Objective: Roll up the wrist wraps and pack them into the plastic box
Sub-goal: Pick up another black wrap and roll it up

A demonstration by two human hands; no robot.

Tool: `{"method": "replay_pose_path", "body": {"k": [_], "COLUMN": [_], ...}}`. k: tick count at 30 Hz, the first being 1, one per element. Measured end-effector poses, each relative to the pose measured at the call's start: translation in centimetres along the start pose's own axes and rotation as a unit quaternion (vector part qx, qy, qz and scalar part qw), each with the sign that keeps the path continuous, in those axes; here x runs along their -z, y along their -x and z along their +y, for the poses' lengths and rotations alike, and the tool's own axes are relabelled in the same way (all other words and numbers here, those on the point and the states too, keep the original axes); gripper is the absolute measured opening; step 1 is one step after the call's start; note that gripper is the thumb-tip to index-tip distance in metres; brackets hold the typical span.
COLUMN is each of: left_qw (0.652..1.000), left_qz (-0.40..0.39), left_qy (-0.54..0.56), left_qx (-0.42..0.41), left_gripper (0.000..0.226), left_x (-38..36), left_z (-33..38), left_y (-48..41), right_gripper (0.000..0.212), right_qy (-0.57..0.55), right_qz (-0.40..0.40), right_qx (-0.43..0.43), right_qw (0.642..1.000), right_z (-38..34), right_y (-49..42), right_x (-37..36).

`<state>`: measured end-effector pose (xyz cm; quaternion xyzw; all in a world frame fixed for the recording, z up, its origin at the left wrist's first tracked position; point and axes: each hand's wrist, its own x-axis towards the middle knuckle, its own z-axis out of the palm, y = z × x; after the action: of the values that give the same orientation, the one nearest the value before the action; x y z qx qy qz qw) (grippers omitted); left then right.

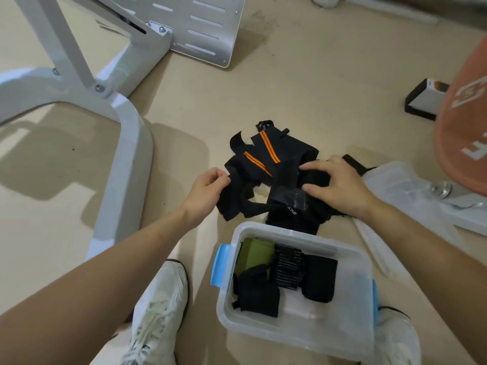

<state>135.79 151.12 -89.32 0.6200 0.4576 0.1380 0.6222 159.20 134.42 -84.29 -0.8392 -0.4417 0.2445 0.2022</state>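
Observation:
A tangle of black wrist wraps, some with orange stripes, lies on the beige floor just beyond the clear plastic box. My left hand pinches the left end of one black wrap. My right hand rests on the pile's right side, fingers pressing a black wrap with a grey label patch. Inside the box sit several rolled wraps: a green one, a striped black one and plain black ones.
The box has blue latches. Its clear lid lies on the floor at right. A white metal frame stands at left, a small black-and-white carton and an orange object at right. My white shoes flank the box.

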Motion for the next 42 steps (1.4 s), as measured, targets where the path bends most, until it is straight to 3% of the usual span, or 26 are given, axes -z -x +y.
{"method": "replay_pose_path", "body": {"k": [5,8,11,15,19,22,26,36,42], "left_qw": [0.996,0.995,0.994,0.982,0.983,0.987,0.982,0.965,0.964], "left_qz": [-0.048,-0.050,0.002,0.136,0.061,0.037,0.042,-0.026,-0.102], "left_qy": [0.020,0.010,-0.041,-0.097,-0.160,-0.142,-0.156,-0.185,-0.110], "left_qx": [-0.067,-0.089,-0.098,-0.088,-0.069,-0.061,-0.096,-0.183,-0.220], "left_gripper": [0.016,0.016,0.018,0.011,0.011,0.014,0.013,0.012,0.012], "left_x": [-0.3,-0.3,1.1,5.6,7.6,6.9,6.9,5.8,4.4], "left_z": [4.4,5.6,5.6,5.4,5.9,7.9,12.4,24.6,29.2], "left_y": [0.5,0.5,0.0,-0.7,0.5,1.8,4.0,12.5,18.7], "right_gripper": [0.051,0.028,0.038,0.039,0.023,0.011,0.015,0.022,0.040], "right_qy": [-0.019,-0.012,-0.010,0.068,0.080,-0.023,-0.206,-0.324,-0.426], "right_qz": [-0.072,-0.033,-0.007,-0.014,-0.090,-0.038,0.007,0.037,0.032], "right_qx": [0.013,0.031,0.029,-0.021,-0.037,-0.018,-0.024,0.078,0.110], "right_qw": [0.997,0.999,1.000,0.997,0.992,0.999,0.978,0.942,0.898], "right_z": [-4.6,-6.1,-5.4,-1.1,0.6,-1.7,-5.1,-14.5,-17.8], "right_y": [-1.0,-2.1,-2.6,-2.1,-0.9,-0.5,1.4,9.5,15.2], "right_x": [-3.8,-5.1,-4.9,-2.7,-0.2,2.5,8.0,21.8,24.7]}}
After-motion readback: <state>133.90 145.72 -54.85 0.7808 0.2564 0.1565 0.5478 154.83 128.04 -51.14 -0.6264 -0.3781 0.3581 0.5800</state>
